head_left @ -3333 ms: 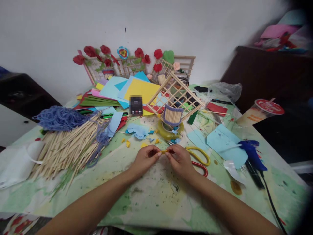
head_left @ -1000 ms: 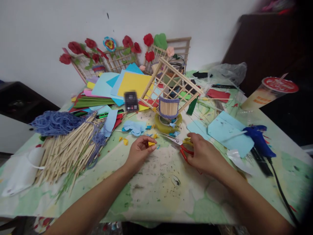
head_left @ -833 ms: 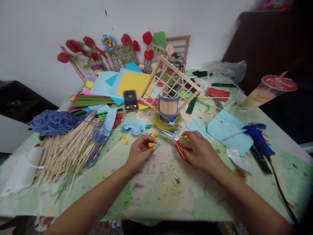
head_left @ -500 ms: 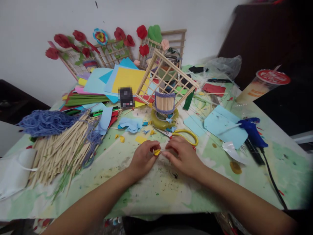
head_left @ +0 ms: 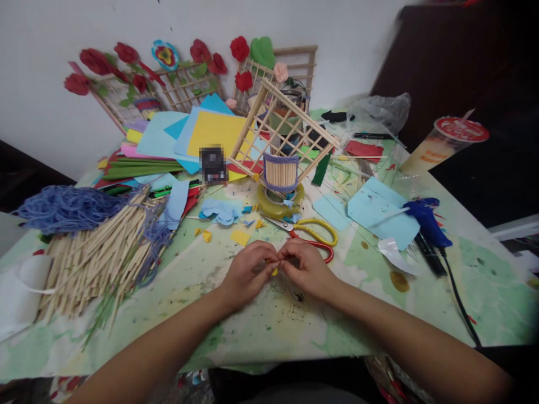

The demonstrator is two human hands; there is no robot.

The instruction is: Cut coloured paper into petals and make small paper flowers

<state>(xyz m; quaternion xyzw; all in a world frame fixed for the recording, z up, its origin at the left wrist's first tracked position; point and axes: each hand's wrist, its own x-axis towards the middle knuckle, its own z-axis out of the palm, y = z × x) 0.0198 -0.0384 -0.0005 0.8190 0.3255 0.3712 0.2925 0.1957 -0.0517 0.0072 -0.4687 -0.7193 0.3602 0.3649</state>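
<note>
My left hand (head_left: 249, 273) and my right hand (head_left: 306, 268) meet fingertip to fingertip above the table's front part. A small piece of yellow paper (head_left: 275, 272) is pinched between them, mostly covered by the fingers. Both hands are closed on it. Just beyond them lie scissors (head_left: 314, 234) with yellow and red handles. Yellow paper scraps (head_left: 240, 238) and cut light blue paper pieces (head_left: 223, 211) are scattered past my left hand. A roll of tape (head_left: 275, 206) lies behind the scissors, with a tilted wooden-stick lattice (head_left: 290, 132) bearing a small stick basket (head_left: 280, 171) above it.
At left are a bundle of wooden sticks (head_left: 96, 258) and blue yarn (head_left: 71, 209). A blue glue gun (head_left: 429, 221) with its cord lies at right, near a lidded drink cup (head_left: 442, 146). Coloured paper sheets (head_left: 214, 134) and lattices with paper flowers (head_left: 168, 56) stand behind.
My right fingers have closed in to meet the left ones at the yellow paper, which is now more hidden. The whole view has shifted slightly.
</note>
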